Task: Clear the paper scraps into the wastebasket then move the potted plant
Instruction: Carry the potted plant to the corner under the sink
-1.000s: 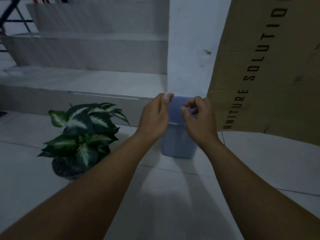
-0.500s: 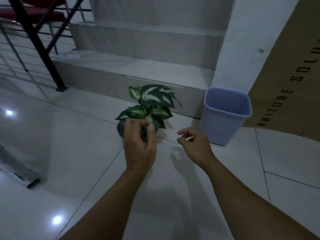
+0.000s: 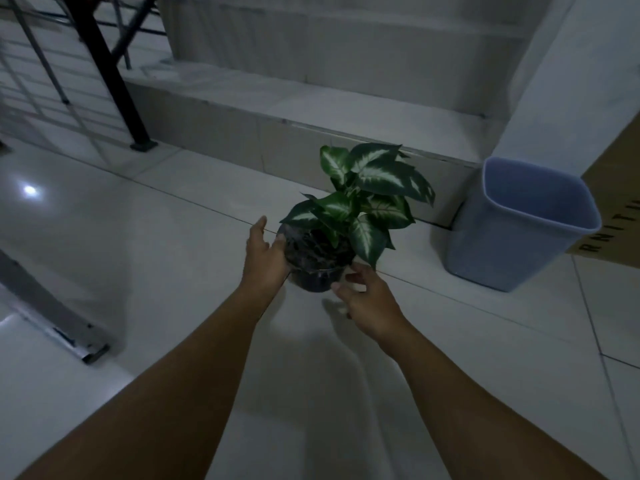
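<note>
Both hands on the plant, bin left behind.

Half a second back, hovering short of the plant (image 3: 360,216) with fingers half curled; now closed in on its dark pot, left hand (image 3: 265,258) spread flat against the near-left wall, right hand (image 3: 369,299) cupping the lower right side, fingers bent around it. Gripping or only touching: cannot tell for sure, though contact on both sides looks made. Pot on the floor (image 3: 173,271) between the hands, or just off it, upright, leaves above and beyond the right hand. Bin (image 3: 519,237) well off to the right of the right hand, no scraps showing on the floor. Reads as scrap step finished, plant move just starting; lift likely next.
</note>
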